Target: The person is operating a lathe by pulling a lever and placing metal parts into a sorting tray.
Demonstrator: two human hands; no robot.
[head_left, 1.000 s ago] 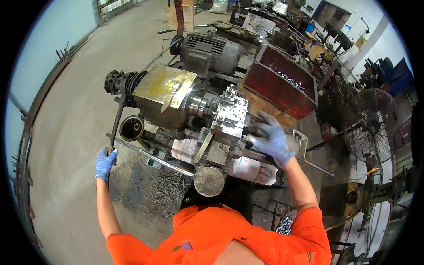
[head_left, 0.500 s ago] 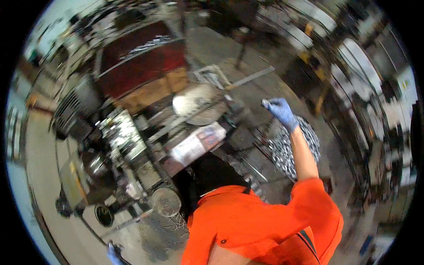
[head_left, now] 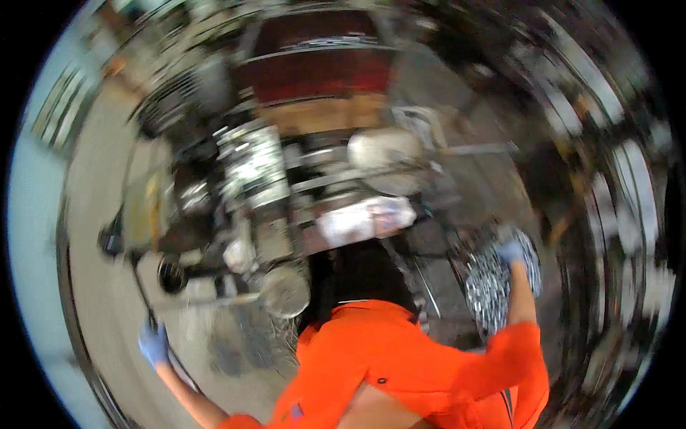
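Pretty blurry, but the right hand (head_left: 510, 252), blue-gloved, is down on the near edge of a heap of small shiny metal parts (head_left: 493, 280), right of the big grey machine (head_left: 250, 193); can't tell if it's gripping anything. Left hand (head_left: 153, 343) looks wrapped round a long dark lever (head_left: 143, 293) off the machine's left side, open concrete floor (head_left: 93, 236) beyond it.
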